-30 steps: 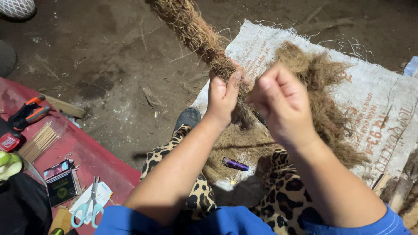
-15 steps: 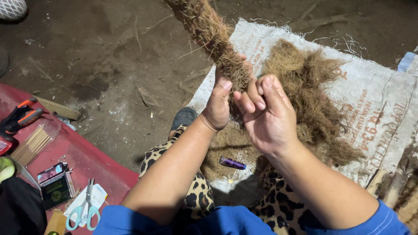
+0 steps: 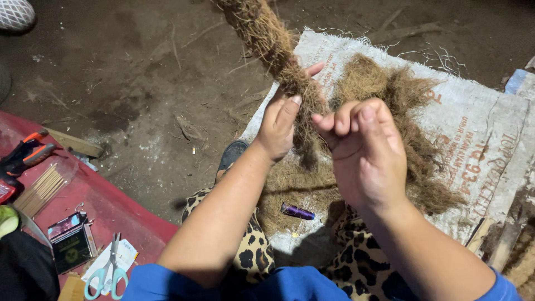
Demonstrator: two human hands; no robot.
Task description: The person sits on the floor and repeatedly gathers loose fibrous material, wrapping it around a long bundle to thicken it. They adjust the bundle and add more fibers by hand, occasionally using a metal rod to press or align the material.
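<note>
A thick rope of brown coconut fibre [image 3: 262,33] runs down from the top of the head view. My left hand [image 3: 281,122] grips its frayed lower end, thumb across the strands. My right hand [image 3: 365,147] is beside it, fingers curled and pinching loose fibres at the same end. Under both hands lies a heap of loose fibre [image 3: 390,111] on a white woven sack [image 3: 479,128]. A small purple cylinder [image 3: 296,211] rests on the sack near my knees.
A red surface [image 3: 106,206] at the left carries scissors [image 3: 108,273], a bundle of thin sticks [image 3: 42,189], an orange-handled tool [image 3: 25,153] and a small dark box [image 3: 69,242]. Bare dirt ground [image 3: 139,83] spreads beyond. My foot in a dark sandal [image 3: 231,153] rests on it.
My right hand has slid from beside the left to a little lower and to the right, drawing fibres along. The left hand keeps its hold on the rope end.
</note>
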